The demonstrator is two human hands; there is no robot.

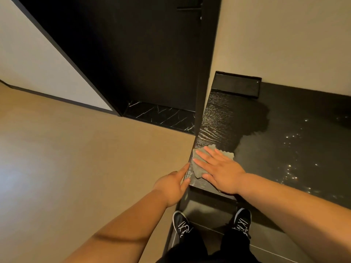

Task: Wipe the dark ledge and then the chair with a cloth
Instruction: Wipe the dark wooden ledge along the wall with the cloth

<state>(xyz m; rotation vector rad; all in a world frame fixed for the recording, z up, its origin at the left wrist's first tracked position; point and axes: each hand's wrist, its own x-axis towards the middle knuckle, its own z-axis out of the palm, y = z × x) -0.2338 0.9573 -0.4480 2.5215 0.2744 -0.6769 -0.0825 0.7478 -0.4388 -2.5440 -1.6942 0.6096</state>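
Observation:
A dark wood-grain ledge runs away from me along the wall, its near end just ahead of my feet. A grey-green cloth lies flat on that near end. My right hand presses the cloth down with straight, spread fingers. My left hand rests against the ledge's left edge, fingers extended along it and touching the side. No chair is in view.
A shallow black tray sits at the ledge's far end against the wall. A dark glossy surface spreads to the right. A dark recess with a black marble base opens on the left, beside tan floor.

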